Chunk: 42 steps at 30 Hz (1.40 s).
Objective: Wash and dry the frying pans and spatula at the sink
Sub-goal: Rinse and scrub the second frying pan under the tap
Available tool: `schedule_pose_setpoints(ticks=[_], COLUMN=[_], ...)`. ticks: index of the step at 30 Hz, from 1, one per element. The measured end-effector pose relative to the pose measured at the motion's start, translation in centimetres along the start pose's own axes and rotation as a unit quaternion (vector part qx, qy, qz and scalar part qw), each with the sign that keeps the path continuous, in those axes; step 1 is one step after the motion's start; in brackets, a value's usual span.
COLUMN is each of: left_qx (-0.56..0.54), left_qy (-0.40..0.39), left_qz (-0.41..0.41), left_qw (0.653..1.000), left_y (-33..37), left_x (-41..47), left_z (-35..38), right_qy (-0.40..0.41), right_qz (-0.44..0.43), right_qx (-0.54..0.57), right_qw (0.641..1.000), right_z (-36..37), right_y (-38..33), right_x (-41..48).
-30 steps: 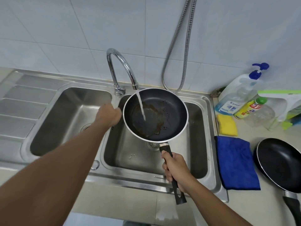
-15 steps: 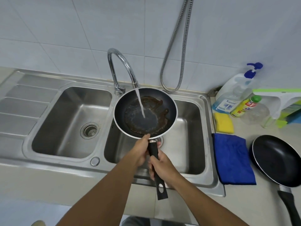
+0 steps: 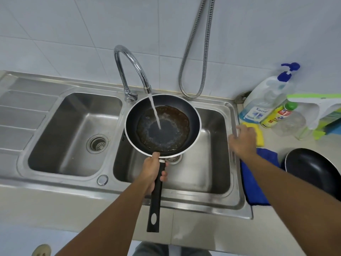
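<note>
Frying pan (image 3: pixel 171 130): held about level over the right basin (image 3: pixel 212 145) of the sink, with its back rim under the tap (image 3: pixel 129 60).
Pan contents: shallow water with a brown greasy ring around a clearer middle, where the stream (image 3: pixel 155 111) lands.
Handle (image 3: pixel 156 200): long and black, reaching out past the sink's front edge.
Left hand (image 3: pixel 152 172): wrapped around the handle just behind the pan, thumb up near the rim.
Right hand (image 3: pixel 243 141): fingers loosely spread and holding nothing, over the sink's right rim and reaching onto the yellow sponge (image 3: pixel 259 133); I cannot tell whether it touches.
Left basin (image 3: pixel 73 133): holds only its drain strainer (image 3: pixel 97 144).
Table, right of the sink: the sponge lies by the sink's rim, with a blue cloth (image 3: pixel 258 182) in front of it.
Second pan (image 3: pixel 313 170): black, at the table's right edge beside the cloth, partly hidden by the forearm.
Table's back edge: a pump bottle (image 3: pixel 265 100) about a third full of blue liquid, leaning, with a yellow bottle (image 3: pixel 278 115) with a green cap beside it.
</note>
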<state>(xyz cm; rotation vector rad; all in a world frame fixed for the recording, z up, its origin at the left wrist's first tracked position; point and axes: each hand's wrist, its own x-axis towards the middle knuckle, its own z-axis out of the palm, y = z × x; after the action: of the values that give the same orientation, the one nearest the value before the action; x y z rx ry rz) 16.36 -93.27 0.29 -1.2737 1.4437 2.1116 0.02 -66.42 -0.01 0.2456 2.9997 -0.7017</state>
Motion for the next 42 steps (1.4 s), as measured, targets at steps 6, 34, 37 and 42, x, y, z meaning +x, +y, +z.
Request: schedule_pose_setpoints(ticks=[6, 34, 37, 42], left_qx=[-0.001, 0.02, 0.027, 0.069], left_qy=[-0.042, -0.08, -0.083, -0.084], left_qz=[-0.018, -0.009, -0.006, 0.018], left_qw=[0.999, 0.997, 0.996, 0.994], left_y=[-0.3, 0.7, 0.7, 1.2], left_x=[0.3, 3.4, 3.4, 2.8], left_z=[-0.5, -4.5, -4.7, -5.0], right_qy=[-0.038, -0.039, -0.011, -0.015], right_qz=[0.131, -0.697, -0.662, -0.541], right_qx=[-0.111, -0.257, -0.226, -0.124], right_qw=[0.984, 0.668, 0.715, 0.832], right_z=[0.2, 9.9, 8.7, 8.0], right_y=[3.4, -31.6, -31.5, -27.6], right_x=[5.0, 8.0, 8.7, 6.6])
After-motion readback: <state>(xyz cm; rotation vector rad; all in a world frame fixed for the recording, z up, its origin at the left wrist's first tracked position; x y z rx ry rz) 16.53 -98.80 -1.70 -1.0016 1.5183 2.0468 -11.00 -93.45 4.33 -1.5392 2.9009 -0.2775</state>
